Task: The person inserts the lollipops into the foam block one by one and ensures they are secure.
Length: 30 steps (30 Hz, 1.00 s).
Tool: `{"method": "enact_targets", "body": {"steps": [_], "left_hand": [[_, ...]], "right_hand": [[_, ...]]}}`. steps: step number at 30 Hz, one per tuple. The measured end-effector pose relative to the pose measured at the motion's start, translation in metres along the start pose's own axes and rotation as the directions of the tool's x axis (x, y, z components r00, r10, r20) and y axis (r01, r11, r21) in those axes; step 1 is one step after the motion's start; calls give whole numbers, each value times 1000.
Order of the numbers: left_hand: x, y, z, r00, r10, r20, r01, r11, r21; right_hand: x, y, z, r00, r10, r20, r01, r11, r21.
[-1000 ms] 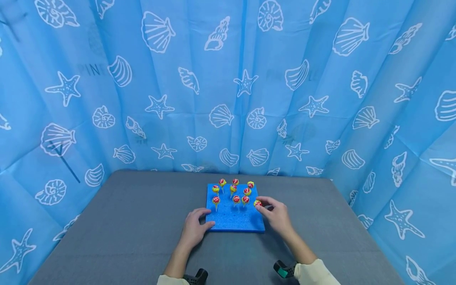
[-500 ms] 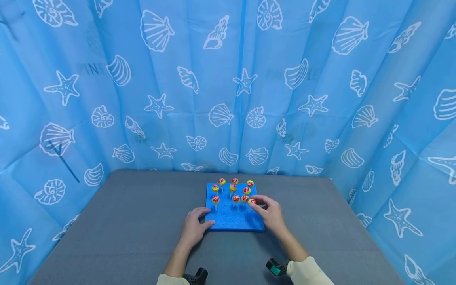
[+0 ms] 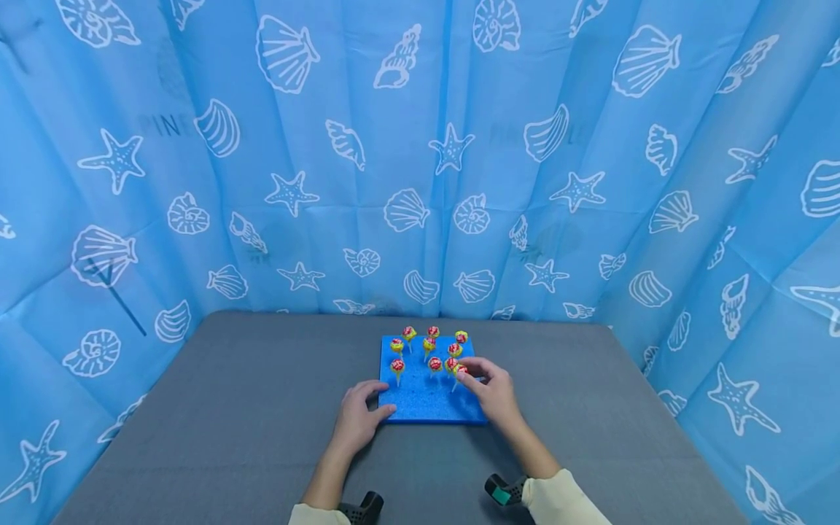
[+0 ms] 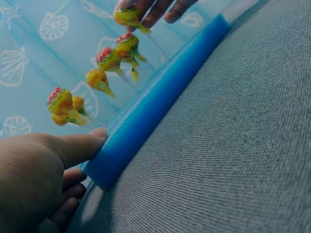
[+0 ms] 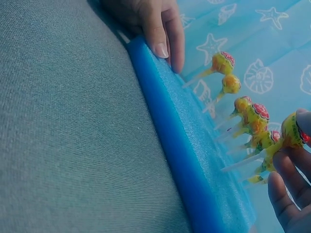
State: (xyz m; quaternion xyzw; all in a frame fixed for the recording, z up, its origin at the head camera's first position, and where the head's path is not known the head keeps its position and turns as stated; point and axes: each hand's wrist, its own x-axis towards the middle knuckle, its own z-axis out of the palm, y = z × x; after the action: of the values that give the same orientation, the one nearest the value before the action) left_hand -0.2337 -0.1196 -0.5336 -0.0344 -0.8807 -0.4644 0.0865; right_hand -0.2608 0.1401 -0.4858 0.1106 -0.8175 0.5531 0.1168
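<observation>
A blue foam board (image 3: 426, 408) lies flat on the table, with several lollipops (image 3: 397, 367) in yellow and red wrappers standing in it on white sticks. My left hand (image 3: 356, 419) holds the board's left edge; in the left wrist view its thumb (image 4: 85, 145) lies on the top near the corner, other fingers beside the edge. Between thumb and fingers my right hand (image 3: 496, 394) pinches another lollipop (image 5: 291, 132) by its wrapped head, stick slanting down toward the foam. This one overlaps a standing lollipop (image 3: 450, 364) in the head view, at the board's right side.
The grey cloth-covered table (image 3: 262, 408) extends around the board on all sides. Behind it hangs a blue curtain (image 3: 420, 146) with white shell and starfish prints. A black strap device (image 3: 505, 490) is on each wrist.
My right hand has moved left with its lollipop, from the board's right edge inward beside the standing ones, and the stick now points down at the foam. My left hand has stayed in place.
</observation>
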Motion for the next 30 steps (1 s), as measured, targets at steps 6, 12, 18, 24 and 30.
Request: {"method": "enact_targets", "body": {"steps": [6,12,18,24,30], "left_hand": [[0,0,0,1000,-7,1,7,1000,5],[-1,0,-1,1000,-5,-4,5,1000,8],[-2,-1,-2,1000,20,-9,-20,1000,18],[-1,0,-3,1000,8,0,-8,1000,21],[-1,0,-4,1000,8,7,-8,1000,10]], "right_hand": [[0,2,3,1000,16,0,-16,1000,0],[-2,5,8,1000,24,3,-24,999,26],[-1,6,9,999,36,5,-36,999,3],[0,9,11,999,47,17,-46,998,-43],[1,10,13,999,40,13,-40,998,-48]]}}
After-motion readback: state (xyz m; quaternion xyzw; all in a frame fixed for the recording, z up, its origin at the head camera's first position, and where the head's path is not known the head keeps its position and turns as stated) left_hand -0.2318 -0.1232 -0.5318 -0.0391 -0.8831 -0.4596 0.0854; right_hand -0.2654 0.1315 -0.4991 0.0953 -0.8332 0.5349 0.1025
